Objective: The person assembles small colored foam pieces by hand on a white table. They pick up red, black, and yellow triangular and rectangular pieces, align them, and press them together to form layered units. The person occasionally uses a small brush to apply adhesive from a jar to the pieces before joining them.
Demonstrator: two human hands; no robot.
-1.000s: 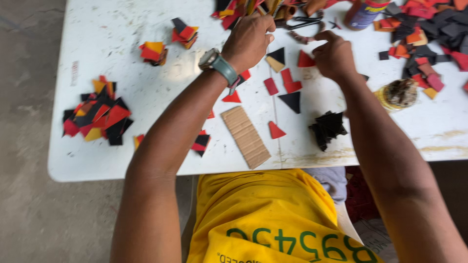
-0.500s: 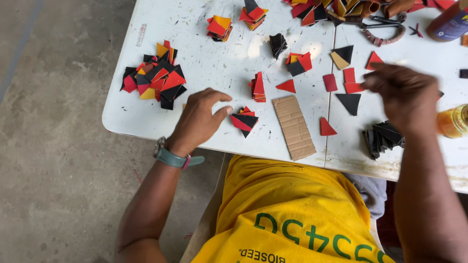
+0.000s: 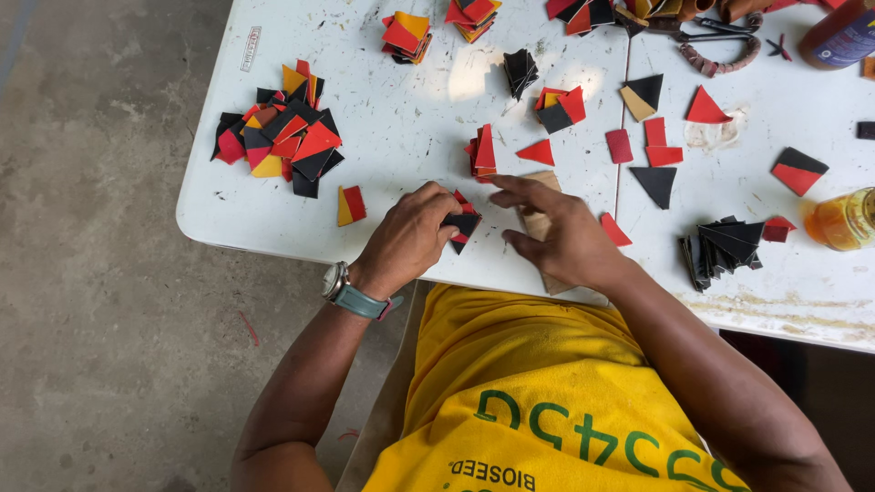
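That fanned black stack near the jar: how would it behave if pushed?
The black stack is loose thin triangles, already splayed, so a push would probably scatter it rather than slide it whole. Pieces look flat and light, and unlikely to roll. The jar beside it could get bumped.

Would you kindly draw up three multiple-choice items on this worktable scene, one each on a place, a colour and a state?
1. Where does the big loose heap of cut pieces lie on the white table?
A. near its left end
B. under the right hand
C. beside the orange jar

2. What colour is the strap of the wristwatch?
A. red
B. teal
C. white

3. How is the left hand occupied?
A. resting open and empty
B. gripping scissors
C. closed on a small black-and-red stack

Answers: 1 A, the heap sits far left of both hands. 2 B, the band shows teal. 3 C, its fingers fold around the stack.
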